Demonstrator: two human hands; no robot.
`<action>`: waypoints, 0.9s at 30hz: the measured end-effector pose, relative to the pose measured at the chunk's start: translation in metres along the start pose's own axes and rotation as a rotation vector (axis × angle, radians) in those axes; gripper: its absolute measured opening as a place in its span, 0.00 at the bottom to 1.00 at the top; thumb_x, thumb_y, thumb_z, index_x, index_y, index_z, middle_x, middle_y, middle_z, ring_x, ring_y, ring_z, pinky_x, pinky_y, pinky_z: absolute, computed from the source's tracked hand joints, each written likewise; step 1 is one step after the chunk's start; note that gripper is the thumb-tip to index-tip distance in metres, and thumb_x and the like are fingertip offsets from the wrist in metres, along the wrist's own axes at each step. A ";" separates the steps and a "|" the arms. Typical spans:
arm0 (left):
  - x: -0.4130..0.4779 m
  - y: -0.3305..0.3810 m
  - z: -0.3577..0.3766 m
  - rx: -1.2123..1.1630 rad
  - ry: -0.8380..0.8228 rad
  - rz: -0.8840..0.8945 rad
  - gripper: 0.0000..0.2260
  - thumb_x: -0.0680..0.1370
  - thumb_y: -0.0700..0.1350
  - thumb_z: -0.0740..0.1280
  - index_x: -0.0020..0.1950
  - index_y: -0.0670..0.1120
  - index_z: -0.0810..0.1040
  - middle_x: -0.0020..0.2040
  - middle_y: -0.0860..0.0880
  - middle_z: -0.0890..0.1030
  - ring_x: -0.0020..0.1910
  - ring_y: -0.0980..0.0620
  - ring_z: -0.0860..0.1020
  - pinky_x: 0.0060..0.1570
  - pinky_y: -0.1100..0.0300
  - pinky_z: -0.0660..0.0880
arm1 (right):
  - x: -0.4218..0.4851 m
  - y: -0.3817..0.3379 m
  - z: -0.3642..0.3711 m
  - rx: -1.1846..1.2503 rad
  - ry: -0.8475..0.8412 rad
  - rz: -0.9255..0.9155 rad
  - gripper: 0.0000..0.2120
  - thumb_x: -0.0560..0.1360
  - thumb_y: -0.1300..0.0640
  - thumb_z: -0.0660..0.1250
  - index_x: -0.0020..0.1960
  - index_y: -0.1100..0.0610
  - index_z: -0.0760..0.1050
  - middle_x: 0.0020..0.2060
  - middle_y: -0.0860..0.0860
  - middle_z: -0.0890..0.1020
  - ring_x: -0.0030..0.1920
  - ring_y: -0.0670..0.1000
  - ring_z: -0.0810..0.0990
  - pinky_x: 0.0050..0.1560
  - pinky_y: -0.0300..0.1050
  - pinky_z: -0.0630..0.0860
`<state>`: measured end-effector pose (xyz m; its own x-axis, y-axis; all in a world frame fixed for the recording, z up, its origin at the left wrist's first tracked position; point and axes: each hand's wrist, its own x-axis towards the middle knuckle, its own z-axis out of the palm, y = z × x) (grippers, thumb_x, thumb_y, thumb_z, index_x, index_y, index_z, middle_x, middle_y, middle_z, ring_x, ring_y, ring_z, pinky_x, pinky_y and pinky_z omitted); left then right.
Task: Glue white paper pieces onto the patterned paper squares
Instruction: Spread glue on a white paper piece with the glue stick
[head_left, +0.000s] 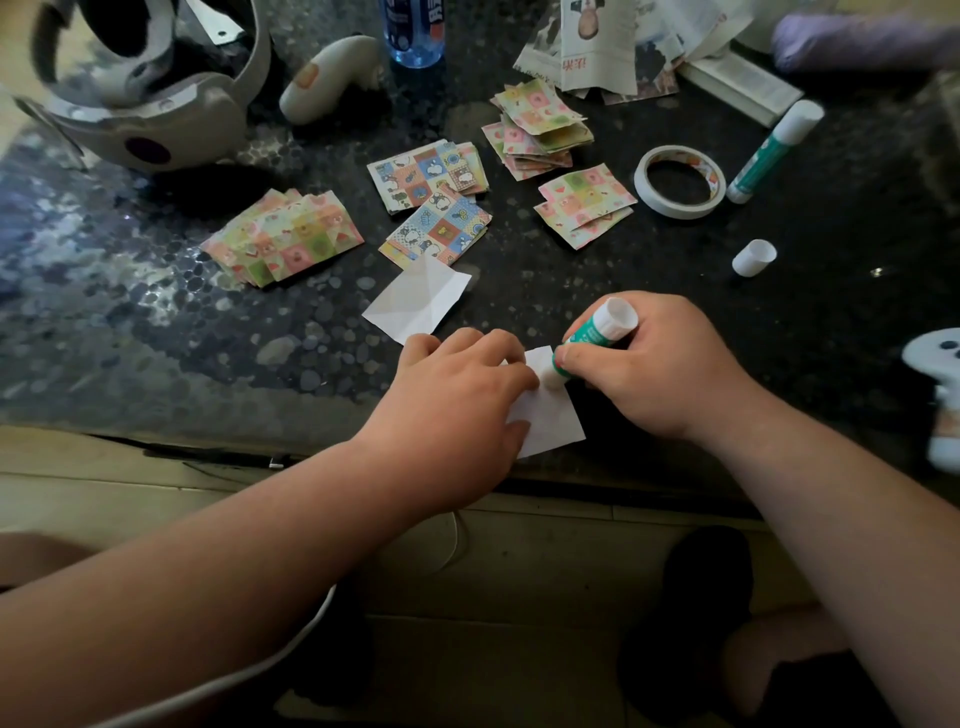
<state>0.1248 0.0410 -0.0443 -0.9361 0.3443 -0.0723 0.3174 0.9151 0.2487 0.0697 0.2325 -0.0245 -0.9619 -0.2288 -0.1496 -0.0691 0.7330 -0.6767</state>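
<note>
Left hand (462, 395) presses flat on the white paper piece (550, 421); right hand (649, 364) grips the glue stick (597, 332), tip down on it.

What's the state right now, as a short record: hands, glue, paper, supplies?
left hand: presses the white piece flat at the table's near edge
right hand: grips the glue stick, tip down on the white piece
spare white piece: creased, lies just beyond the left hand
patterned squares: several piles farther back, none under the hands
loose cap: on its side, beyond the right hand
second glue stick: lies to the right of the tape roll
</note>
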 end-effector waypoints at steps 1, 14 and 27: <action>0.000 0.000 0.000 0.001 -0.001 0.000 0.16 0.80 0.58 0.63 0.68 0.60 0.74 0.67 0.60 0.69 0.67 0.54 0.67 0.64 0.51 0.61 | -0.001 0.000 0.000 0.014 0.011 0.000 0.07 0.74 0.52 0.76 0.45 0.55 0.83 0.40 0.48 0.84 0.42 0.46 0.82 0.43 0.45 0.79; 0.001 0.000 -0.002 -0.009 -0.031 -0.011 0.17 0.80 0.59 0.64 0.68 0.61 0.74 0.67 0.60 0.69 0.67 0.54 0.67 0.65 0.51 0.60 | -0.002 -0.002 -0.007 -0.003 -0.115 0.012 0.09 0.71 0.55 0.77 0.43 0.60 0.82 0.37 0.52 0.83 0.41 0.51 0.82 0.44 0.54 0.80; 0.003 0.002 -0.006 0.000 -0.074 -0.022 0.18 0.80 0.59 0.63 0.70 0.61 0.72 0.70 0.61 0.67 0.69 0.55 0.64 0.67 0.51 0.58 | -0.015 -0.003 -0.009 -0.038 -0.135 0.025 0.08 0.71 0.54 0.77 0.42 0.58 0.82 0.38 0.52 0.84 0.41 0.50 0.82 0.46 0.54 0.80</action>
<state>0.1215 0.0428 -0.0384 -0.9291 0.3385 -0.1491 0.2966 0.9226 0.2465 0.0816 0.2396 -0.0136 -0.9191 -0.2929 -0.2636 -0.0584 0.7628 -0.6440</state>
